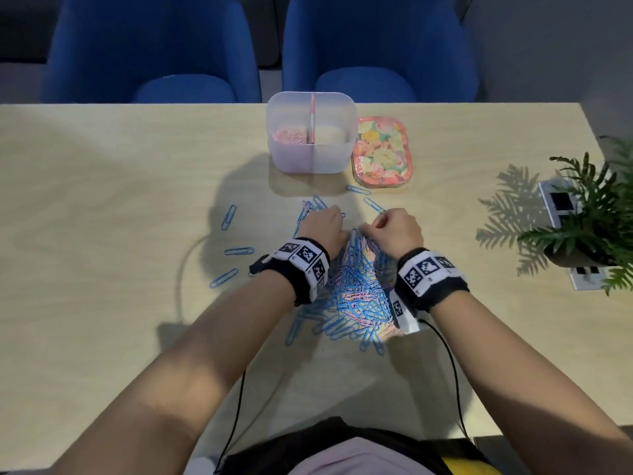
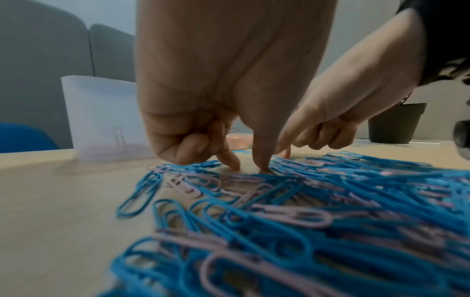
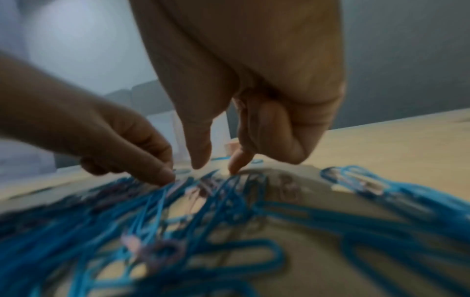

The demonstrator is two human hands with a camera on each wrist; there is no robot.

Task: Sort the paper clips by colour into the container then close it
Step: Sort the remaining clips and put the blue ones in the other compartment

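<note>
Bench [image 1: 102, 186] first: it carries the container [image 1: 311, 132] at the far edge, pink clips already in its left compartment and the lid [image 1: 383, 150] beside it, while the mixed heap of paper clips [image 1: 356, 289] lies under your wrists, so a dragging cuff could scatter it. Your left hand [image 1: 323, 228] and right hand [image 1: 399, 231] work the heap's far edge with forefingers down and other fingers curled; whether either pinches a clip, I cannot tell. Tangled blue clips may ride along with a pink one and land in the wrong compartment.
</note>
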